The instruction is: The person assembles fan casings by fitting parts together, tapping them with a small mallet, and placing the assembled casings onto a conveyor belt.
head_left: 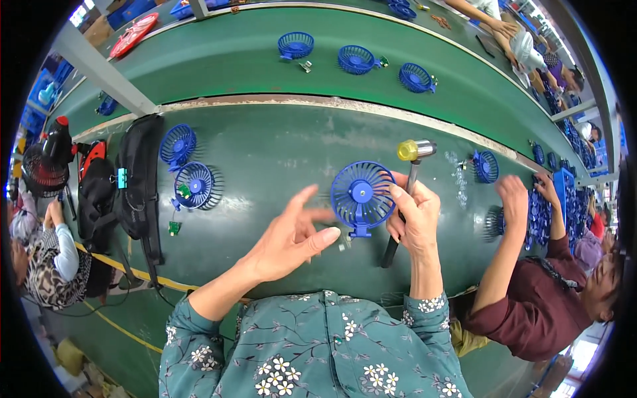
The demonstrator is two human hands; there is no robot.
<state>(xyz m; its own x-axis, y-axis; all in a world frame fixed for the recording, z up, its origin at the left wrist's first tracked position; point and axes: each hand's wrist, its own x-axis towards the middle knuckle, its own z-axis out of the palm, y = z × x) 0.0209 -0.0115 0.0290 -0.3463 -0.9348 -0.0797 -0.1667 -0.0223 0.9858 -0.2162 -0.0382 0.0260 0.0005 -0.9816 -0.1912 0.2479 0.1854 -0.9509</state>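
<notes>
My right hand [417, 215] pinches the rim of a round blue fan housing [360, 193] between thumb and fingers, and its slatted front faces up. The black handle of a mallet [390, 253] with a yellow and metal head runs through the same hand, so it grips both. My left hand [285, 235] is open, fingers spread and slightly blurred, just left of the housing and apart from it. Small pale bits hang or lie below the housing; I cannot tell which. To the left, two blue fan housings [178, 144] rest on the green table, one with a green circuit board [174, 228] beside it.
A black bag [139, 179] and a small fan [50, 156] stand at the left. Beyond a ledge, a green conveyor belt [245, 50] carries more housings. Another blue housing [486, 166] stands at the right, near a co-worker's arms [507, 232] and a blue crate [564, 189].
</notes>
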